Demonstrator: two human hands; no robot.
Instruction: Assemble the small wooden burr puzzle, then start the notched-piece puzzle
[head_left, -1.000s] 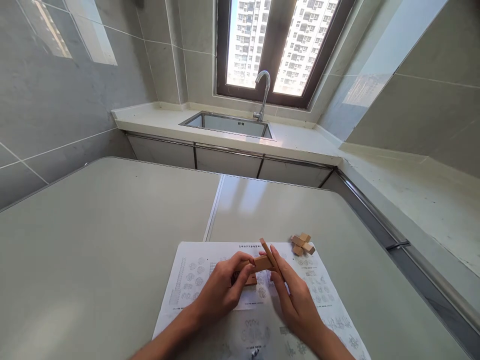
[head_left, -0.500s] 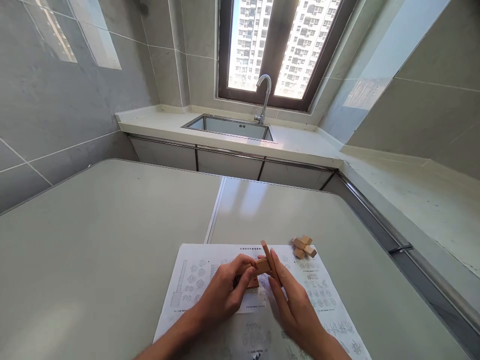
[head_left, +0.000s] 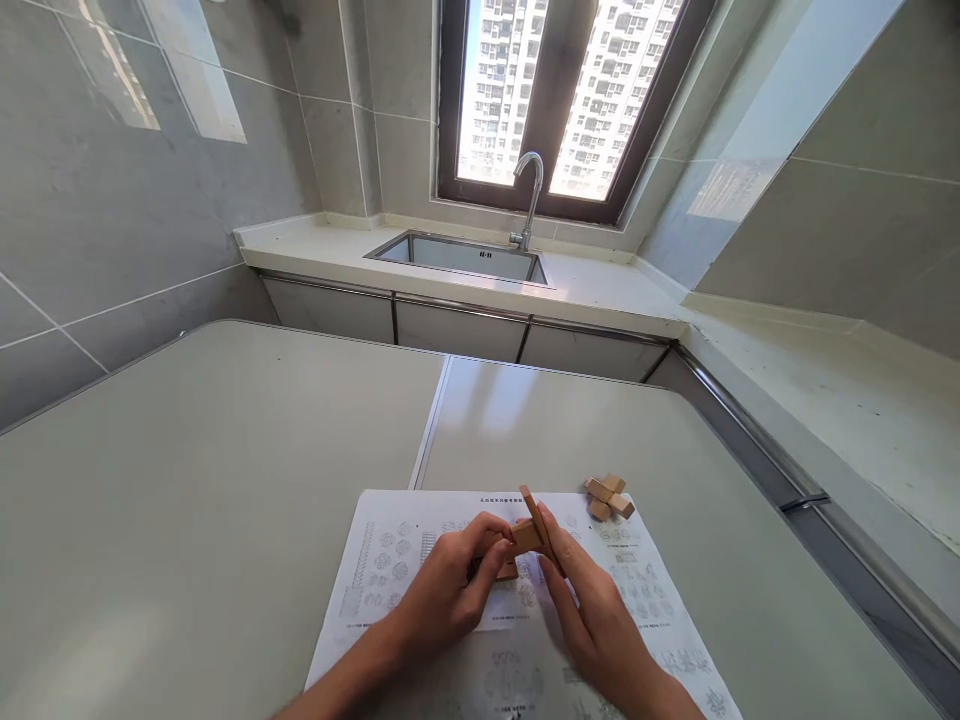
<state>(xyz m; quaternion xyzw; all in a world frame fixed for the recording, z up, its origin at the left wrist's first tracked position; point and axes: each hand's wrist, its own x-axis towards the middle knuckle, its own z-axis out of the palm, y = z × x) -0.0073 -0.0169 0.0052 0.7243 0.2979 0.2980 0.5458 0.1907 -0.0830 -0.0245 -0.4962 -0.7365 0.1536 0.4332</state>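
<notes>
My left hand [head_left: 456, 578] pinches a light wooden block [head_left: 526, 537] between thumb and fingers. A thin, flat wooden piece [head_left: 534, 512] stands tilted against the block's right end, gripped by my right hand [head_left: 589, 592] with fingers along its right side. Below the block, a darker reddish-brown wooden piece [head_left: 508, 571] shows partly behind my left fingers; whether it is held or lies on the paper, I cannot tell. Under both hands is a printed sheet [head_left: 352, 610] with small line drawings of puzzle shapes.
A small cluster of interlocked wooden blocks [head_left: 609, 498] sits at the sheet's upper right corner. The sheet lies on a pale table [head_left: 225, 480] with a seam. Beyond it are a counter with a sink [head_left: 465, 255], a faucet [head_left: 534, 195] and a window.
Both hands stay nearly in place. The block and the flat piece have shifted very slightly; the view has moved a little.
</notes>
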